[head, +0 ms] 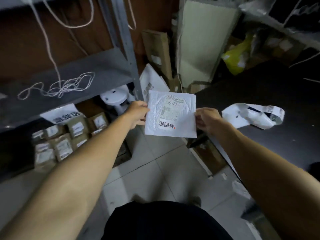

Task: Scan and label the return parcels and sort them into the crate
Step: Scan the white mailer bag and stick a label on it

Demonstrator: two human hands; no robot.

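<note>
A white bubble mailer (180,130) with a shipping label and a sticker printed in black characters hangs in the air over the tiled floor. My left hand (137,115) pinches its left edge. My right hand (207,120) pinches its right edge. Both arms reach forward from the bottom of the view. Under the grey shelf at the left, a crate holds several brown parcels (64,135) with white labels.
A grey metal shelf (72,75) with a tangled white cord stands at the left. A black table (277,94) at the right carries a crumpled white poly bag (251,116). Cardboard boxes, a white panel and a yellow bag lean at the back.
</note>
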